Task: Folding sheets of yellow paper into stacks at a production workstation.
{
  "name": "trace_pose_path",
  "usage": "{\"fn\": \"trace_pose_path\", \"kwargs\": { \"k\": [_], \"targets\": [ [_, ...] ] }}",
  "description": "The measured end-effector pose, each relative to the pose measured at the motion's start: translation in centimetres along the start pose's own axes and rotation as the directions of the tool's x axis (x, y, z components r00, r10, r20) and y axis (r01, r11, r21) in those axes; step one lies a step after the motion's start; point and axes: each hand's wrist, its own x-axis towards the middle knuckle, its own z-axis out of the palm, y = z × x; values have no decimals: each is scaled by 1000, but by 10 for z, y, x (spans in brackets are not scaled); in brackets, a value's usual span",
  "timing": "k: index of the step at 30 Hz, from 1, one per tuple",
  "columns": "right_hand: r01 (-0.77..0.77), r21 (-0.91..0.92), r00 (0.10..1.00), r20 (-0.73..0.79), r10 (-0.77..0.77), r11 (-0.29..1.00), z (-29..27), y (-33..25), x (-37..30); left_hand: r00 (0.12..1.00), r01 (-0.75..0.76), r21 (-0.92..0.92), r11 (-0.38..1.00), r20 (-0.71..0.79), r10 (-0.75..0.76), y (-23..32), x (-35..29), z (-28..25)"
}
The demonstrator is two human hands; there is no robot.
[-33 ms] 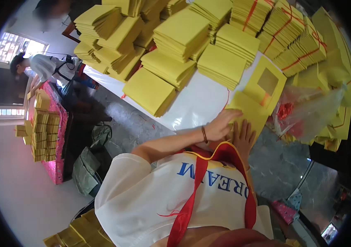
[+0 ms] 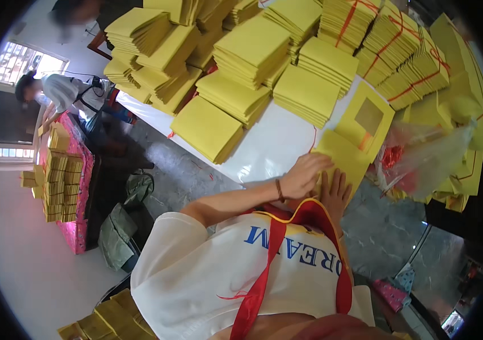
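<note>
My left hand [image 2: 304,174], with a dark bracelet at its wrist, rests at the left edge of a plain yellow paper sheet [image 2: 343,154]. Its fingers are bent and pressed together on that edge. My right hand [image 2: 335,192] lies open on the near part of the same sheet, fingers spread and pointing away from me. Just beyond and partly under this sheet is yellow paper with a brownish square panel [image 2: 369,118] and a small orange patch. What lies under my palms is hidden.
Several yellow paper stacks [image 2: 207,129] stand on the white table [image 2: 270,141], ahead and left. Bundles tied with red string [image 2: 383,54] are at the far right. A clear plastic bag [image 2: 428,161] sits right. A person [image 2: 77,93] works at a pink-covered table [image 2: 89,164].
The whole view has shifted very slightly. My hands stay in nearly the same place on the yellow sheet.
</note>
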Motion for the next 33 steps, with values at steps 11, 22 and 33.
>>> {"fn": "trace_pose_path", "kwargs": {
  "k": [11, 22, 33],
  "targets": [
    [-188, 527, 979, 31, 202, 829, -14, 5, -1, 961, -213, 541, 814, 267, 74, 29, -28, 13],
    [48, 968, 782, 119, 612, -248, -36, 35, 0, 903, -425, 785, 451, 406, 143, 25, -13, 38],
    [-41, 985, 529, 166, 832, -170, -4, 52, -35, 905, -256, 609, 751, -122, 407, 19, 85, -98]
  ]
}}
